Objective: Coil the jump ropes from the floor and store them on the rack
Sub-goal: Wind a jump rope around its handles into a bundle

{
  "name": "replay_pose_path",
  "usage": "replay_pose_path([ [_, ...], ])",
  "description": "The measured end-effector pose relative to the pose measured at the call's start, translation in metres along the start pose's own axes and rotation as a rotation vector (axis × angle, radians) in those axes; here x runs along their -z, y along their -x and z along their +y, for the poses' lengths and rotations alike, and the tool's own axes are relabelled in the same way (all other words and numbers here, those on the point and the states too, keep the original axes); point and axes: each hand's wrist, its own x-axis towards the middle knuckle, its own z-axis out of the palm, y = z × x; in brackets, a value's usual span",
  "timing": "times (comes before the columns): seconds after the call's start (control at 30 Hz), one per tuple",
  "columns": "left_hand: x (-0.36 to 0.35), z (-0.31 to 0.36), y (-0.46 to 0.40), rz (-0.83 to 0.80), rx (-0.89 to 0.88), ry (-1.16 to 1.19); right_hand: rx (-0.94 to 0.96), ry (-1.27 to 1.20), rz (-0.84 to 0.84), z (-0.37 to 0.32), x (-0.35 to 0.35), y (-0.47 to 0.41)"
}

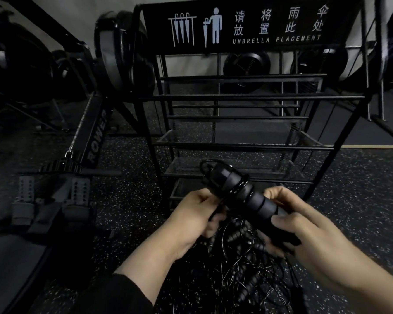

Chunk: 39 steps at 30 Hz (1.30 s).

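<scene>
One jump rope (pixel 243 193) was held in front of the rack (pixel 236 143), its ribbed handles bundled together and its cord wound round them in several turns; the winding was judged near its end but not yet secured, since a loop of cord was seen standing free at the upper end of the bundle. No coiled rope could be made out on the rack bars or on the lower mesh shelves; storage was therefore judged not yet begun. A tangled heap of further ropes (pixel 243 268) was seen on the speckled floor (pixel 132 223) directly below the hands; most of the task was thus judged outstanding.

The left hand (pixel 193 214) was raised at the left of the bundle, fingers curled; cord was gripped in it near the bundle's lower left side, though the exact pinch was hidden in shadow. The right hand (pixel 304 223) was clamped on the lower end of the handles, thumb laid across the near side and fingers wrapped behind. Both forearms were extended forward and converged on the bundle; a dark sleeve (pixel 114 295) was visible on the left arm. A rowing machine (pixel 95 134) stood to the left of the rack.
</scene>
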Motion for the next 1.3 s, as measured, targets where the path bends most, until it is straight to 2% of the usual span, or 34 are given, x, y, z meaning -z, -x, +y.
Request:
replay_pose_path([
  [0.13,-0.011,0.000,-0.001,0.082,-0.025,-0.067,-0.002,0.031,0.082,0.001,-0.004,-0.003],
  [0.23,-0.011,-0.001,-0.003,0.106,-0.098,-0.305,0.026,0.081,0.195,0.002,-0.008,-0.006],
  [0.33,-0.011,-0.001,-0.001,0.070,-0.139,-0.568,0.067,0.266,0.293,0.004,-0.009,-0.010],
  [0.57,-0.009,-0.002,0.003,0.117,-0.243,-1.077,0.015,0.815,0.318,0.023,-0.009,-0.022],
  [0.77,0.001,0.009,0.009,-0.027,-0.294,-1.257,-0.055,0.977,0.266,0.022,0.004,-0.024],
  [0.87,0.008,0.015,0.011,-0.135,-0.345,-1.282,-0.065,1.026,0.149,0.022,0.006,-0.025],
  [1.0,0.020,0.026,0.012,-0.265,-0.355,-1.193,-0.066,1.132,-0.077,0.023,0.007,-0.027],
  [1.13,0.028,0.028,0.014,-0.333,-0.304,-1.048,-0.063,1.057,-0.248,0.020,0.002,-0.022],
  [1.3,0.032,0.031,0.016,-0.397,-0.181,-0.784,-0.067,0.861,-0.368,0.007,-0.001,-0.013],
])
